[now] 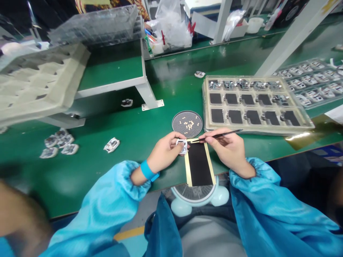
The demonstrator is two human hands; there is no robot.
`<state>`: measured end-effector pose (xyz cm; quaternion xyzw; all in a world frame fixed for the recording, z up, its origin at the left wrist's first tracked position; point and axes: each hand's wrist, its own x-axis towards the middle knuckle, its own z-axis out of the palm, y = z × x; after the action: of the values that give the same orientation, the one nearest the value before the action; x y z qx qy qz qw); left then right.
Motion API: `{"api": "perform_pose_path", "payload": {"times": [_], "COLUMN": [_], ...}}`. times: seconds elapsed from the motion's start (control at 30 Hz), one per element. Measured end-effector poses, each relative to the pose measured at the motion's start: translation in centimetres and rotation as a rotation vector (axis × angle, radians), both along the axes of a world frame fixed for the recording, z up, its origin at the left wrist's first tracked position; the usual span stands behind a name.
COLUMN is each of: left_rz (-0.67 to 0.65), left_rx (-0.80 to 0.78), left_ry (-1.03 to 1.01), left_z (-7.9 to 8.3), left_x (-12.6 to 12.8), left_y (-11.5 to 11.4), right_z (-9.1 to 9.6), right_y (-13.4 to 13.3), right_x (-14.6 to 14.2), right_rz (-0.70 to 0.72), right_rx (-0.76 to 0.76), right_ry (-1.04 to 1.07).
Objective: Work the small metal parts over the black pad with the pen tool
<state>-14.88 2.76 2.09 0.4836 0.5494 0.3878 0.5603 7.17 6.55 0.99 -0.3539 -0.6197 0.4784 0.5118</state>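
White part (181,145) sits pinched in the left hand's (166,150) fingers, at the black pad's (199,164) upper left corner. The right hand (227,146) grasps a thin tool (227,133), its tip near the part. Best, I judge: keep 2 steady wrists, press lightly, avoid nudging the dish (178,125) just beyond.

"Loose white parts (112,145) on the worktop (174,89)?"
"Three lying singly – plus a cluster (63,144) of about five."
"And the tray (257,130) at right?"
"Fifteen pockets (232,99) – six filled."
"Otherwise?"
"One held white part (182,146), one slim dark tool (227,133), one round dish (178,123)."
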Motion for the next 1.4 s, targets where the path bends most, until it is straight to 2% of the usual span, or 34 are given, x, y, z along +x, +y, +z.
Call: {"api": "perform_pose_path", "payload": {"times": [0.13, 0.23, 0.4, 0.63, 0.9, 1.2, 1.4], "left_rz": [0.036, 0.048, 0.03, 0.011, 0.059, 0.082, 0.063], "left_rx": [-0.012, -0.01, 0.008, 0.022, 0.08, 0.014, 0.028], "left_ry": [-0.025, -0.012, 0.003, -0.088, 0.008, -0.061, -0.049], "left_z": [0.06, 0.24, 0.56, 0.78, 0.14, 0.43, 0.65], "left_x": [0.1, 0.15, -0.02, -0.38, -0.08, 0.0, -0.02], "left_y": [0.05, 0.05, -0.05, -0.17, -0.29, -0.37, -0.36], "right_z": [-0.21, -0.36, 0.02, 0.27, 0.26, -0.03, -0.15], "right_y": [-0.45, -0.54, -0.72, -0.9, -1.08, -0.9, -0.86], "right_x": [-0.01, -0.03, 0.27, 0.54, 0.56, 0.75, 0.87], "right_rz": [0.024, 0.07, 0.055, 0.067, 0.008, 0.046, 0.047], "right_rx": [0.195, 0.248, 0.228, 0.236, 0.227, 0.297, 0.313], "right_ry": [-0.095, -0.114, -0.066, -0.051, -0.012, 0.038, 0.054]}}
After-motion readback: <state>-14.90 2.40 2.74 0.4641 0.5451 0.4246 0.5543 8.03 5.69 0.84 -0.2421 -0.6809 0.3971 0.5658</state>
